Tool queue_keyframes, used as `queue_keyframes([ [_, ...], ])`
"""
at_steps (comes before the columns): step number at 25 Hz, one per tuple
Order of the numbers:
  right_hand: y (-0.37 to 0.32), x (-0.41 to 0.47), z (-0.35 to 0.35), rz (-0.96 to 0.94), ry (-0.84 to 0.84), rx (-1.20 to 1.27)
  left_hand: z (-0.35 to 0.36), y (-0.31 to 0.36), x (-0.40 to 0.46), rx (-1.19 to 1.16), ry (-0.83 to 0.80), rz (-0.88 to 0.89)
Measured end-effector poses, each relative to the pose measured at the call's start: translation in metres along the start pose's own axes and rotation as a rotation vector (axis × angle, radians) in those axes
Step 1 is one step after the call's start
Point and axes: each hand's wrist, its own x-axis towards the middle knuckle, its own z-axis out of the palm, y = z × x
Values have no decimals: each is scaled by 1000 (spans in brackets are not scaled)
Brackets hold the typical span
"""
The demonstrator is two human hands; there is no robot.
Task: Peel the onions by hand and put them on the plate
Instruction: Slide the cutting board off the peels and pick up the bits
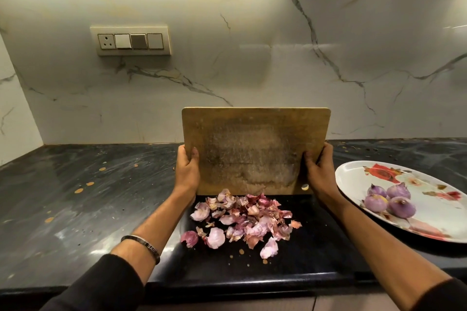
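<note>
From my head camera, my left hand (187, 168) grips the left edge of the wooden cutting board (255, 149) and my right hand (319, 170) grips its right edge, thumbs on its face. The board stands tilted up, its near edge low above the dark counter (75, 197). Just near of it lies a heap of onion skins (240, 219). Four peeled onions (389, 200) sit together on the flowered plate (353, 174) at right.

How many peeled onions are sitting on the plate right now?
4, clustered on the floral plate: back left, back right, front left, front right. None appear hidden.
</note>
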Motion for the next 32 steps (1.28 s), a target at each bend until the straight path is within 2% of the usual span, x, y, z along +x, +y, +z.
queue_keyframes([
  [13, 13, 8, 1, -51, -16, 36, -3, -10, 9, 34, -27, 28],
  [17, 23, 3, 1, 26, -3, 53, -5, -17, 4, 22, -28, 1],
  [25, 23, 7, 3, 49, 39, 30, -5, -15, 6, -11, -37, -36],
  [32, 16, 36, 5, -31, 52, -49, 5, -12, 37, 21, 31, -63],
])
